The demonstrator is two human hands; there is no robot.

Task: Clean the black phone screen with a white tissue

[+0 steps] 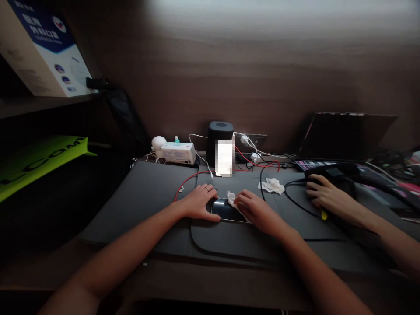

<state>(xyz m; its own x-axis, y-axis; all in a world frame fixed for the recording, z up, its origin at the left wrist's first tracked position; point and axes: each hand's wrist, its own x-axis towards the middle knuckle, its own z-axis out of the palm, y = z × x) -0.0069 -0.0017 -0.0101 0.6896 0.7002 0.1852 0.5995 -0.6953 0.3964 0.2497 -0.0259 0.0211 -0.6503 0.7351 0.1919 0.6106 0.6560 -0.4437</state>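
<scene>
A dark-screened smartphone [225, 212] lies flat on the grey desk mat [164, 197], with a bright reflection near its upper edge. My left hand [198, 202], wearing a ring, grips its left end between thumb and fingers. Pinched in the fingers of my right hand [259, 211] is a crumpled white tissue [231, 197], over the phone's right part. That hand hides the phone's right end. Another crumpled tissue [271, 186] rests on the mat to the right, beyond my right hand.
At right, another person's hand [323, 192] rests by a dark object with black cables. Behind stand a black speaker [221, 127], a blurred-out bright panel [225, 157], a small white box [179, 152] and an open laptop [348, 135]. A red cable [185, 181] crosses the mat.
</scene>
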